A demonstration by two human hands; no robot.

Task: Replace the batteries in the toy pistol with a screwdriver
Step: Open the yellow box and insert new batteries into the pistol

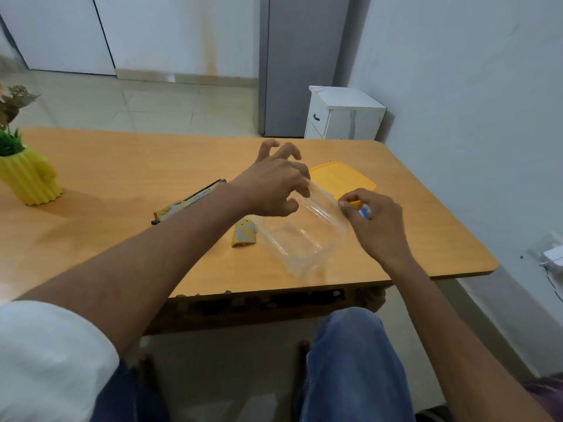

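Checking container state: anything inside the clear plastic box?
The clear box looks empty; table shows through. The left hand covers its far corner, so that part is unseen.

Clear container point(304, 236), yellow lid point(338, 178), yellow ribbed pot point(29, 181), tan table point(122, 166)
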